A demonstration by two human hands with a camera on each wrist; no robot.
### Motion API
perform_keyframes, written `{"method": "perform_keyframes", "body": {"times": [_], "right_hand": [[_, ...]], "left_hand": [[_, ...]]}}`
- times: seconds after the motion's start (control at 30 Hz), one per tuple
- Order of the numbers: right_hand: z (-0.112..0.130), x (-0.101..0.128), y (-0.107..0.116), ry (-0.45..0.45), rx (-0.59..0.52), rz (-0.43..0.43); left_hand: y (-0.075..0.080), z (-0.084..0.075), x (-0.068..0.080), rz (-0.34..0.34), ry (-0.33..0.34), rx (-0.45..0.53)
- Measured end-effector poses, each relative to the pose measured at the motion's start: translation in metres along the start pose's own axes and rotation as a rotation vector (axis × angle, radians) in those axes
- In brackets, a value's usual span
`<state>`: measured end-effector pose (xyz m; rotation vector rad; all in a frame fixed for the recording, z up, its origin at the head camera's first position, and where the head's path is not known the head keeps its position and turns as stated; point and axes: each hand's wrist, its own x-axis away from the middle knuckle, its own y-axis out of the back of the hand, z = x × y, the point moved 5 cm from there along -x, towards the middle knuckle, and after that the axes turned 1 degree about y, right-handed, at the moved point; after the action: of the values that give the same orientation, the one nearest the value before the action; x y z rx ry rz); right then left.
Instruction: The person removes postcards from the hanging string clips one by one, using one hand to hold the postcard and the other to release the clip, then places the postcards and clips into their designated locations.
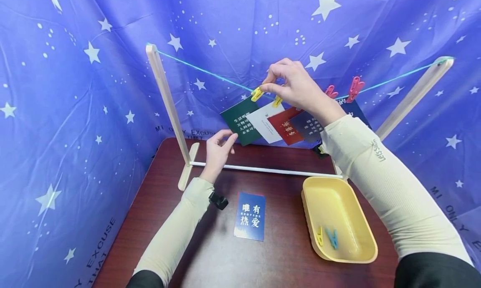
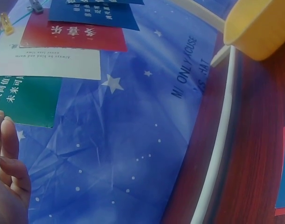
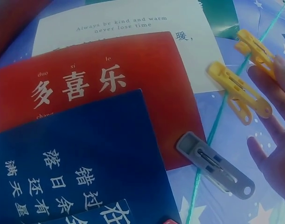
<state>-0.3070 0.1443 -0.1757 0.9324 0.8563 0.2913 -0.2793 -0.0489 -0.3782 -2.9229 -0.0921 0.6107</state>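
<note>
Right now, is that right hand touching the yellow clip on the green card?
Touching: the head view shows the right hand pinching that yellow clip by its end.

The head camera looks forward and down at left grip (image 1: 219,151) and right grip (image 1: 294,85); nearer wrist cameras share the red card (image 3: 154,79) beneath the latter.

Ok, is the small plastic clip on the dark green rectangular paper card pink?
No, the clip on the dark green card, pinched by the right hand, is yellow.
</note>
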Motion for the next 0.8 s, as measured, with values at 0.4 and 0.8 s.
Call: {"method": "perform_keyframes", "body": {"times": [0.4,0.8], "right_hand": [[-0.002,0.005,0.003,-0.052,-0.002,-0.05],[-0.004,0.011,0.006,-0.069,-0.002,-0.112]], "left_hand": [[0.01,0.018,-0.003,-0.017,0.004,-0.019],[0.01,-0.011,0.008,-0.014,-0.012,-0.014]]}}
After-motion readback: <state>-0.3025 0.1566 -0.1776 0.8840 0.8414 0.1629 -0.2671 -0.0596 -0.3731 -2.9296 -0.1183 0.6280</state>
